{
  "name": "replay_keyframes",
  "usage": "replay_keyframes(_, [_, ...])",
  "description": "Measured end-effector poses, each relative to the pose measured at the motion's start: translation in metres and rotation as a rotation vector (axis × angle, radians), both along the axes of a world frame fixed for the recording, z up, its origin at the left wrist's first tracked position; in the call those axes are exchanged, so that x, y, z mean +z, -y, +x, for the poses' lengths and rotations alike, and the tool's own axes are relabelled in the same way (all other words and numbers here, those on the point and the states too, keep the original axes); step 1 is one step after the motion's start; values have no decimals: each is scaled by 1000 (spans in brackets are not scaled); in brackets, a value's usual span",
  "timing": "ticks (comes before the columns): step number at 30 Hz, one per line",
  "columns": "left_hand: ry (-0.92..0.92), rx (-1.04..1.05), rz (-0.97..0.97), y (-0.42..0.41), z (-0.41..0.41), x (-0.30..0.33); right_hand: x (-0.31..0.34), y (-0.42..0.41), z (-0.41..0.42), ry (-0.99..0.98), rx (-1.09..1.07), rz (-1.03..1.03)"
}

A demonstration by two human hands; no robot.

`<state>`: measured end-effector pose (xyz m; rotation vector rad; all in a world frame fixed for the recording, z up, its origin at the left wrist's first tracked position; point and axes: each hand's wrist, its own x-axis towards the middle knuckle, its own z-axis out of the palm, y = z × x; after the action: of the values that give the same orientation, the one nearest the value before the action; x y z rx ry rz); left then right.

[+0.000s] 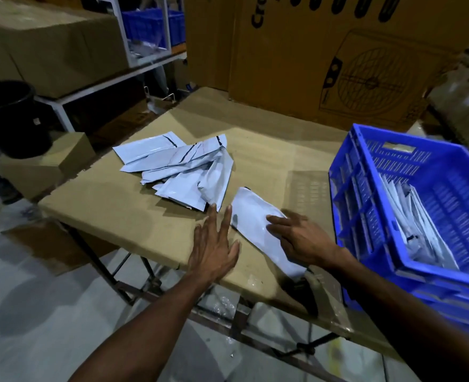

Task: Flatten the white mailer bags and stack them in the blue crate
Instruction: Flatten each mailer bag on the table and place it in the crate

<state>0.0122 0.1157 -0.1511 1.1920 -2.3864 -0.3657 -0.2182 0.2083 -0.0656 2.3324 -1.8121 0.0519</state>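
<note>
On cardboard-topped table (pixel 150 216), both flat-fingered hands, left (pixel 214 246), right (pixel 300 238), press near mailer (pixel 251 216).

A single white mailer bag (pixel 258 227) is laid flat near the front edge of the cardboard-covered table (pixel 134 216). The right hand (pixel 300 239) is rested on it with fingers extended; the left hand (pixel 214 246) is spread flat on the table just beside it. A loose pile of mailer bags (pixel 181 169) is located behind (overlapping, creased). Further bags are stacked in the blue crate (pixel 365 205) at right.
</note>
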Motion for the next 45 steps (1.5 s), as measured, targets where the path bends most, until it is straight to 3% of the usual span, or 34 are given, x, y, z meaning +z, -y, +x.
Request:
replay_keyframes(3, [66, 3, -21, 3, -2, -4, 1, 16, 3, -94, -217, 51])
replay_keyframes(6, [56, 6, -11, 4, -2, -4, -16, 26, 24, 94, -332, 187])
replay_keyframes(12, [-95, -99, -14, 13, 5, -2, -53, 19, 49, 390, -240, 277])
replay_keyframes(18, [330, -148, 4, 2, 3, 9, -62, 8, 86, 502, -379, 141])
replay_keyframes(24, [367, -125, 15, 1, 0, 10, -66, 4, 96, 564, -552, 80])
replay_keyframes(31, [355, -117, 36, 1, -1, 11, -71, -10, 79, 597, -507, 172])
replay_keyframes(45, [354, -115, 34, 1, -2, 11, -65, -34, 80, 565, -450, 167])
